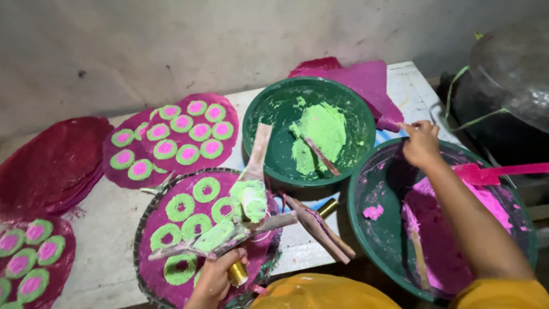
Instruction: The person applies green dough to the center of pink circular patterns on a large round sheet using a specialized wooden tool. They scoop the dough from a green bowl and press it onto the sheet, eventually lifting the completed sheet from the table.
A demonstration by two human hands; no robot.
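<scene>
Gripping a small brass-coloured tube (237, 273) between curled fingers, your left hand (216, 279) sits at the near edge of the round purple sheet (157, 269) lying on a woven tray (141, 220), where green paste rings (180, 206) are already laid out. Across that sheet, just beyond your left hand, rest two flat wooden sticks (229, 234) smeared with green paste, one lying crosswise and one pointing far toward the green basin (251, 123). That basin holds a lump of green paste (320, 137) with another stick in it. Your right hand (420, 143) reaches over the far rim of the right-hand basin (366, 189), the one with pink paste (446, 240); its fingers are pinched together, but you cannot tell what, if anything, they hold. A pink plastic spatula (492, 171) lies across that basin to the right of your forearm. Far left of the green basin lies a finished purple sheet (226, 109) with green rings filled pink, another sits at the near left corner, and a stack of plain dark red sheets (51, 163) rests between them on the pale table (108, 229).
</scene>
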